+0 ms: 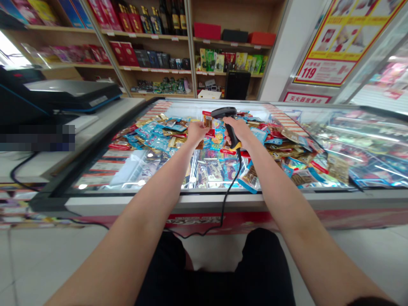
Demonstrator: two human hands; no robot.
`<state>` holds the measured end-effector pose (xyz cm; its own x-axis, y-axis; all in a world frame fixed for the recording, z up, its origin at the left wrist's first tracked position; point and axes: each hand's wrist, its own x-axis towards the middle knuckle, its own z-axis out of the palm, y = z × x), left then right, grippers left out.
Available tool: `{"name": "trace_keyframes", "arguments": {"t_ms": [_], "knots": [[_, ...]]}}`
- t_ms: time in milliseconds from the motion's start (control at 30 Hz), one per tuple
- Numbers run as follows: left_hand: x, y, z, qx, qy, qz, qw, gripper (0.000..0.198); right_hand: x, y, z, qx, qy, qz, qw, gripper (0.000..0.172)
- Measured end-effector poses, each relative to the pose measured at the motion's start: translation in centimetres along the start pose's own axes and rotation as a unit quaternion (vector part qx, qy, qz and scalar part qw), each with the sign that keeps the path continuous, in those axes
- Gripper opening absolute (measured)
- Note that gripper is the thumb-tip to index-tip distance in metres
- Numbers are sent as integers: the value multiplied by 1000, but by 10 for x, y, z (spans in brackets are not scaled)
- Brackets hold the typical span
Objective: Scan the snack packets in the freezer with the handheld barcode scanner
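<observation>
A chest freezer point(95, 203) with a glass top stretches across most of the view. Behind it stands wooden shelving point(240, 15) stocked with bottles, boxes and bags, and to the right of that hangs a poster point(338, 38) marked 119. At the left, a weighing scale point(76, 91) sits on a white surface point(127, 109).

Small snack packets lie on the glass in 2 loose heaps: the left heap point(153, 135) and the right heap point(287, 146), with more packets between them.

The 2 hands are close together over the middle of the glass. The right hand point(239, 128) is wrapped around the grip of a corded barcode scanner point(233, 137), its head tilted toward the left; the cable point(224, 204) hangs over the freezer's front edge. The left hand point(196, 131) pinches 1 red-and-brown packet point(208, 121) by its edge, just beside the scanner's head.

The step in hand looks to be scanning that 1 packet. The next move seems to call for a steady left pinch, with the printed code flat to the scanner's window and the fingers off it.

No code can be made out, the trigger finger is hard to distinguish, and the window is hidden. Glare blurs the goods under the glass, the freezer's right end is cut off, and pixelation masks something below the scale.
</observation>
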<state>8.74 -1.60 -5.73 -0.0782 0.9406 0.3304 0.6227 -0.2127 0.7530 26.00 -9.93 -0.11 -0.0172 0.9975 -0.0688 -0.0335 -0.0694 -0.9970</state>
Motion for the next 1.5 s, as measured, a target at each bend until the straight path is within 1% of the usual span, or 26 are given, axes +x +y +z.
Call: {"name": "trace_keyframes", "arguments": {"t_ms": [233, 333, 367, 400, 467, 533, 600, 700, 767, 833, 900, 933, 967, 1033, 1133, 1200, 1267, 1333, 1400, 1500], "knots": [[0, 0, 0, 16, 3, -3, 1000, 11, -1, 0, 1, 4, 1, -5, 1000, 27], [2, 1, -1, 8, 11, -10, 1000, 6, 2, 0, -1, 15, 20, -10, 1000, 27], [4, 1, -1, -1, 17, -15, 1000, 8, 3, 0, -2, 18, 31, -13, 999, 27], [6, 1, -3, -11, 26, -22, 999, 13, 4, 0, -3, 22, 42, -16, 999, 27], [10, 2, -7, -28, 54, -38, 997, 27, 6, -2, -5, 30, 58, -19, 998, 28], [15, 0, -16, -37, 92, -52, 994, 36, 7, -4, -7, 41, 78, -21, 996, 28], [21, -3, -28, -40, 135, -61, 988, 41, 7, -7, -8, 51, 101, -24, 993, 28], [27, -11, -52, -44, 198, -74, 976, 45, 7, -10, -12, 64, 131, -29, 989, 27], [26, -15, -68, -33, 233, -91, 968, 48, 8, -11, -16, 72, 144, -32, 986, 27], [20, -16, -80, 3, 275, -123, 954, 52, 10, -11, -20, 78, 156, -38, 984, 27], [13, -14, -84, 49, 311, -131, 940, 56, 12, -10, -23, 79, 167, -43, 982, 28], [9, -13, -83, 71, 316, -122, 938, 57, 13, -9, -24, 78, 171, -44, 981, 28], [5, -10, -79, 90, 310, -104, 941, 58, 14, -9, -25, 76, 174, -44, 981, 29], [-1, -4, -67, 118, 263, -55, 956, 55, 14, -9, -25, 75, 175, -41, 981, 28], [-9, 5, -40, 144, 139, 16, 980, 39, 13, -9, -24, 77, 176, -33, 981, 25], [-14, 12, -21, 153, 52, 40, 986, 35, 12, -10, -23, 71, 177, -32, 981, 24], [-20, 19, -6, 163, -23, 55, 985, 42, 12, -10, -22, 59, 178, -35, 982, 24], [-28, 25, 5, 164, -75, 65, 981, 53, 12, -9, -22, 49, 178, -39, 982, 25], [-36, 31, 14, 167, -107, 81, 977, 59, 13, -8, -22, 44, 175, -41, 983, 25], [-49, 38, 25, 188, -145, 105, 966, 63, 16, -5, -22, 47, 170, -35, 984, 23]]}}
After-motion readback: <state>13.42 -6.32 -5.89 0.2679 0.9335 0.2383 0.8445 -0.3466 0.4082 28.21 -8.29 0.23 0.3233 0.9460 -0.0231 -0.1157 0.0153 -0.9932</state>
